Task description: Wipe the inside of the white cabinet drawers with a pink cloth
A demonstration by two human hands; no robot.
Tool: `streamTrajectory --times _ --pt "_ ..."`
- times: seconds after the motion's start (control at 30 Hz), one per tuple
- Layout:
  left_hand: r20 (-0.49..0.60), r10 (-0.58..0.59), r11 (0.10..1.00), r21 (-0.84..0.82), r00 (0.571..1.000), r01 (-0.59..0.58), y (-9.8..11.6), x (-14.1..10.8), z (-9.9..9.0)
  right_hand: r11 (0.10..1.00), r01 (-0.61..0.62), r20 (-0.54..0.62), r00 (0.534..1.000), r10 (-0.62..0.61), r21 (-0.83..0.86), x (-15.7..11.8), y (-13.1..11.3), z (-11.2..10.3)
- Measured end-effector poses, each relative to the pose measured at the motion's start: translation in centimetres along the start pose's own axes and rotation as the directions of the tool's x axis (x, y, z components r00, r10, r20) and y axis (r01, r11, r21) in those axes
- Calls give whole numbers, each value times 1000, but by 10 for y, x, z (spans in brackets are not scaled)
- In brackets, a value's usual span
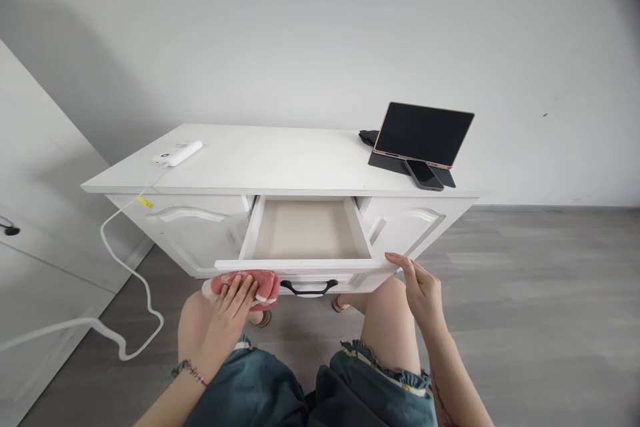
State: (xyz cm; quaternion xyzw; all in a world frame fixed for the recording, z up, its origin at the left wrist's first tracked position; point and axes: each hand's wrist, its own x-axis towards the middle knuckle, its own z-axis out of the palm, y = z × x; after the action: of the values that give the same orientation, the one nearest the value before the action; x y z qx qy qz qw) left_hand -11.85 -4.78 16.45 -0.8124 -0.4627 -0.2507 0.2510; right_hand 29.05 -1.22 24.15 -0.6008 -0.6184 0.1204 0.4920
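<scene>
Looks like the wiping step: left hand [231,312] has its fingers nearly straight, slightly spread, laid over the red-and-white cloth [269,285], pressing rather than clenching it. Cloth is against the left part of the drawer front [345,265], lower left of center in the frame, beside the black handle [310,292]. Drawer's pulled out. Right hand [424,293] has fingers extended at the front's right top corner; can't tell if it grips. Next move calls for even cloth pressure, drawer steadied, clearance around the handle.
</scene>
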Motion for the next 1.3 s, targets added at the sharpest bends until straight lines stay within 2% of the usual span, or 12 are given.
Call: streamTrajectory --times 0.1,0.2,0.37,0.5,0.63,0.73,0.83,0.97,1.13,1.3 --pt "-91 -44 999 -10 995 43 33 15 16 1000 2 -1 1000 -2 -4 0 0 0" --pt "-86 -38 999 -23 996 36 59 32 26 1000 6 -4 1000 -6 -12 0 -3 -2" --pt "23 55 998 -17 998 -55 86 57 18 1000 3 -1 1000 -3 -14 1 -4 -1" --pt "108 137 989 -72 985 -130 111 81 11 1000 -3 -14 1000 3 -3 0 -1 0" --pt "116 205 972 -141 972 -189 139 108 12 1000 -5 -9 1000 5 -2 0 0 2" --pt "95 223 965 -161 970 -206 148 120 11 1000 1 -3 1000 -1 10 1 -1 2" --pt "74 222 967 -143 972 -210 143 120 7 1000 13 -1 1000 -12 18 1 -2 2" --pt "21 160 983 -94 987 -157 120 107 0 1000 8 -18 1000 -7 14 -1 -2 1" --pt "-65 -36 995 -90 997 30 83 80 -9 1000 7 -39 999 -7 -1 -2 -1 2" --pt "-138 -238 969 -95 961 227 43 50 -15 999 26 -93 995 -30 -48 -7 -3 9"
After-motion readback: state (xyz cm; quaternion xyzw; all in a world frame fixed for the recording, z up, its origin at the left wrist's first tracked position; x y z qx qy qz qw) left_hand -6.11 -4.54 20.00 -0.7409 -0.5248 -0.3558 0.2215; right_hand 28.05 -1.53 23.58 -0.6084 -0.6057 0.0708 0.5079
